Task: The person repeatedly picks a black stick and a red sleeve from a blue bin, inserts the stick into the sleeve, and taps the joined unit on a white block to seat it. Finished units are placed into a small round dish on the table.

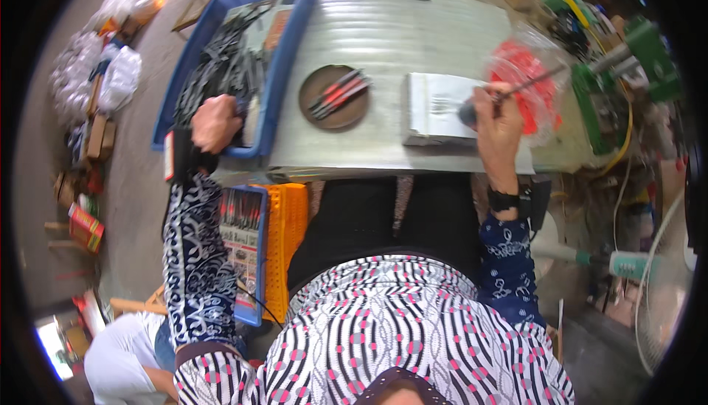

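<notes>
My left hand (214,123) is at the near end of a blue plastic bin (286,58). Its fingers curl down by the bin's dark, narrow metal parts (225,57); whatever they grip is hidden. My right hand (499,128) is closed around a screwdriver (532,80), its rounded dark handle end showing left of the fingers and its thin shaft pointing right and away. Below that handle lies a white box (436,106). Between my hands, a round brown dish (313,94) holds several red-and-black slim pieces (341,95).
A clear bag of red pieces (525,73) lies beside the right hand, with a green machine (599,106) farther right. Below the table's left part are an orange crate (286,220) and another blue bin (259,287). A fan (667,287) stands right; a person in white (122,361) is lower left.
</notes>
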Tool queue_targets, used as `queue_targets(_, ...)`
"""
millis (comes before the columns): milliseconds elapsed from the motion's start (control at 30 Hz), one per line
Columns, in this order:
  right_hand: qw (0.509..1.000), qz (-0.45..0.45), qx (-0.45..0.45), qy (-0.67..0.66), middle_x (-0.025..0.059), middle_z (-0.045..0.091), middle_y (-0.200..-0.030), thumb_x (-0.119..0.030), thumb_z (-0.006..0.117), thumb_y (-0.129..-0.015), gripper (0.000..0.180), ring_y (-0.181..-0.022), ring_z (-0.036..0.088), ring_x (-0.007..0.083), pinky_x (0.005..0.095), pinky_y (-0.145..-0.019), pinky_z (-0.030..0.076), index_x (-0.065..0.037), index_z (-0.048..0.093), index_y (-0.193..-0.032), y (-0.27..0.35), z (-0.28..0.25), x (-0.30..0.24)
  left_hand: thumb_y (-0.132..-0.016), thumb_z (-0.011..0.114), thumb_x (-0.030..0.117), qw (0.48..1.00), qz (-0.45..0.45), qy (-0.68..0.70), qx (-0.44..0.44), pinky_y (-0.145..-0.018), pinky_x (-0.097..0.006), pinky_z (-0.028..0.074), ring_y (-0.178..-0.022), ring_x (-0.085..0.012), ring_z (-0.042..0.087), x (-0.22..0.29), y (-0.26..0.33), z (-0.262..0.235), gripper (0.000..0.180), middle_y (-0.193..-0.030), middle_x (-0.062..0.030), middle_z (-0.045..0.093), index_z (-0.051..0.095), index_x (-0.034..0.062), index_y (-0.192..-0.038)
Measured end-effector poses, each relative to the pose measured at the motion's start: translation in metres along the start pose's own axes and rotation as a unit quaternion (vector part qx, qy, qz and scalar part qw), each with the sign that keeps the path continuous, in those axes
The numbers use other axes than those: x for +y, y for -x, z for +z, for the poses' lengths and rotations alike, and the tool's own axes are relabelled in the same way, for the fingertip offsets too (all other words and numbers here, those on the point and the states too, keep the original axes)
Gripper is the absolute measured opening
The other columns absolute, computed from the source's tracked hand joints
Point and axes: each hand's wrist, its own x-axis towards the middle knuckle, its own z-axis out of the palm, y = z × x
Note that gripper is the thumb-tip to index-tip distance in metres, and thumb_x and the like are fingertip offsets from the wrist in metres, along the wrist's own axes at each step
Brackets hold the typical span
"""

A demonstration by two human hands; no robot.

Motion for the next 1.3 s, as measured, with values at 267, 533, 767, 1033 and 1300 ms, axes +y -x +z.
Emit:
queue_targets(267,0.987,-0.018,0.038,0.155,0.003,0.061,-0.063,-0.022,0.066,-0.094,0.021,-0.056,0.056,0.0087,0.0273,-0.054,0.044,-0.003,0.061,-0.088,-0.022,-0.073,-0.002,-0.081,0.06,0.014,0.989,0.037,0.099,0.102,-0.067,-0.048,0.049,-0.075,-0.0406,0.064,-0.003,-0.001,0.002,0.015,-0.077,-0.0218,0.064,0.058,0.0011,-0.089)
queue_targets(533,0.965,0.027,-0.042,0.256,0.0128,0.067,-0.081,-0.014,0.062,-0.088,0.015,-0.072,0.064,0.0235,0.0354,-0.064,0.05,-0.004,0.066,-0.097,-0.018,-0.107,0.037,-0.086,0.059,0.01,0.965,0.024,0.154,0.213,-0.069,-0.037,0.052,-0.073,-0.0259,0.067,0.018,0.009,-0.016,0.021,-0.081,-0.0151,0.068,0.064,0.0038,-0.106)
queue_targets(767,0.911,-0.032,-0.062,0.406,0.0185,0.064,-0.089,-0.012,0.06,-0.084,0.012,-0.08,0.064,0.0393,0.0481,-0.071,0.051,-0.004,0.066,-0.092,-0.012,-0.074,0.049,-0.089,0.059,0.003,0.917,0.109,0.328,0.202,-0.058,-0.027,0.047,-0.063,-0.0079,0.055,0.1,0.024,-0.039,0.017,-0.073,-0.0079,0.061,0.065,0.0024,-0.105)
queue_targets(1033,0.886,-0.033,-0.053,0.459,0.0176,0.062,-0.086,-0.012,0.066,-0.081,0.011,-0.079,0.062,0.0393,0.0495,-0.067,0.049,-0.003,0.059,-0.08,-0.019,-0.051,0.07,-0.085,0.065,0.001,0.891,0.236,0.353,0.162,-0.06,-0.025,0.047,-0.064,-0.0111,0.058,0.202,0.03,-0.037,0.016,-0.08,-0.0082,0.064,0.067,0.0003,-0.1)
queue_targets(1300,0.884,-0.052,-0.077,0.458,0.0225,0.062,-0.077,-0.012,0.06,-0.083,0.012,-0.076,0.064,0.0421,0.0495,-0.064,0.05,0.0,0.06,-0.079,-0.023,-0.056,0.071,-0.084,0.064,0.008,0.91,0.281,0.276,0.13,-0.066,-0.04,0.052,-0.072,-0.0329,0.064,0.252,0.028,-0.033,0.012,-0.084,-0.0123,0.062,0.067,0.0067,-0.096)
